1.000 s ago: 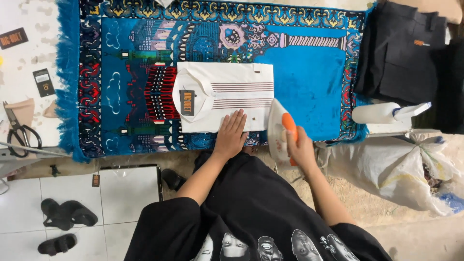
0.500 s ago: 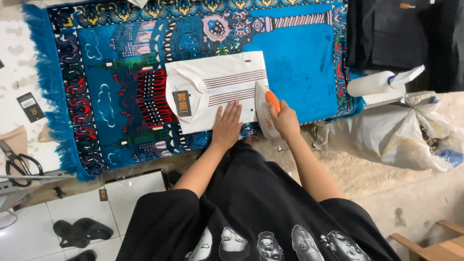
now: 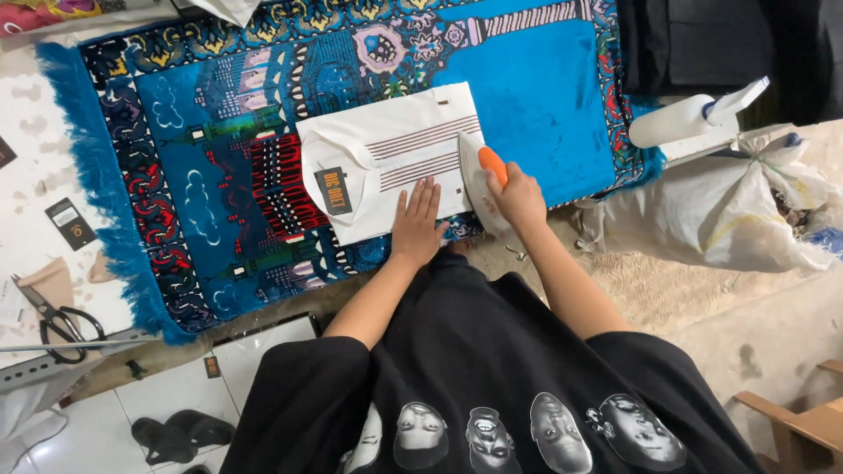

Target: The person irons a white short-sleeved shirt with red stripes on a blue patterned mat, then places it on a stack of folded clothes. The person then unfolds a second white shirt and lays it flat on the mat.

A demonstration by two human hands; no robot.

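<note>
At the far left, black scissors [image 3: 54,321] lie on the pale surface, partly cut by the frame edge. On the blue patterned rug [image 3: 202,202] lies a folded white shirt [image 3: 395,162] with a dark tag at its collar. The left hand [image 3: 417,224] rests open and flat on the lower edge of the shirt. Just beside it, the right hand [image 3: 520,195] is closed around the orange handle of an iron [image 3: 479,180], whose soleplate is hidden against the shirt. Farther right stands a white spray bottle [image 3: 680,118], above a pale sack [image 3: 729,211].
</note>
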